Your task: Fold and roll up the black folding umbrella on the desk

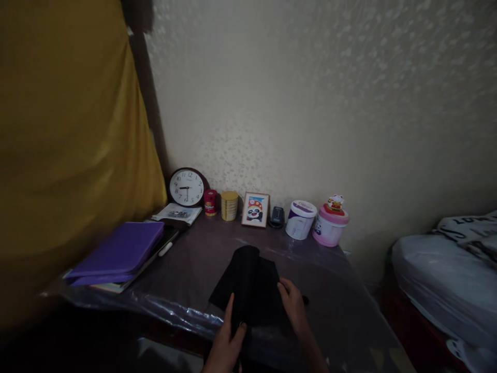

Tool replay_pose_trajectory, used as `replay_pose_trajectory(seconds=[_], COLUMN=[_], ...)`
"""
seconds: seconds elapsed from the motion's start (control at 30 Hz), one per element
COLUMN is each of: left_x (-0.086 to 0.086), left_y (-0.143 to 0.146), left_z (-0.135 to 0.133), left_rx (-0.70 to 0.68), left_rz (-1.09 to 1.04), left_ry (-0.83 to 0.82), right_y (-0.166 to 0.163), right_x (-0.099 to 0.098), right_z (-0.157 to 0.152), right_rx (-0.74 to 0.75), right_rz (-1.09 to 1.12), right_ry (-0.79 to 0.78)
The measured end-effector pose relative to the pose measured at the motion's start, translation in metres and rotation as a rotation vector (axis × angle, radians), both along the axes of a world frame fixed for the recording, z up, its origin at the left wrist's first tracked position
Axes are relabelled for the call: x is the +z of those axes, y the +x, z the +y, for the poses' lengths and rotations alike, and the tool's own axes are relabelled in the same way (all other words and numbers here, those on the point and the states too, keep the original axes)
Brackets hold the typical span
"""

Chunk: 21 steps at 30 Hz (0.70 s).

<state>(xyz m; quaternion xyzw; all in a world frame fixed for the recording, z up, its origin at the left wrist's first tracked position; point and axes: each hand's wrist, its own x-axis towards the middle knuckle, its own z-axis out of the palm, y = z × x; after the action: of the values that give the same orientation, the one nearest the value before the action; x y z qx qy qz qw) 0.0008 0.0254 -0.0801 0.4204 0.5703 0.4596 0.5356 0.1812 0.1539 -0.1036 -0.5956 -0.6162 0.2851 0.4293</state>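
A black cloth-like item rests over the front part of the table, with a rounded, rolled-looking fold standing up along its middle and flatter parts spread to both sides. Its exact kind is too dark to make out. My left hand grips the near end of the fold, thumb and fingers closed around it. At the right edge, my right hand pinches the fabric between thumb and fingers. A small dark object pokes out just beside my right hand, mostly hidden.
Plastic film covers the dark table. Purple folders and a white marker lie left. Along the wall stand a clock, red can, yellow container, panda picture, black device, white tub and pink tub.
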Motion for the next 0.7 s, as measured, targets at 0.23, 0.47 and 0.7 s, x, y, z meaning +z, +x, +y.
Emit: replay_pose_trajectory(seconds=[0.23,0.47,0.7], left_x=[-0.002,-0.006,-0.005], left_y=[0.001,0.003,0.002], left_z=[0.0,0.0,0.001], left_rx=[-0.032,0.019,0.026], left_rz=[-0.066,-0.013,-0.044], left_ry=[0.003,0.043,0.057], right_y=[-0.015,-0.021,-0.032], right_x=[0.02,0.024,0.019], right_z=[-0.032,-0.044,-0.041], right_rx=[-0.018,-0.008,0.021], right_rz=[-0.118,-0.182,0.237], right_ry=[-0.101,-0.173,-0.194])
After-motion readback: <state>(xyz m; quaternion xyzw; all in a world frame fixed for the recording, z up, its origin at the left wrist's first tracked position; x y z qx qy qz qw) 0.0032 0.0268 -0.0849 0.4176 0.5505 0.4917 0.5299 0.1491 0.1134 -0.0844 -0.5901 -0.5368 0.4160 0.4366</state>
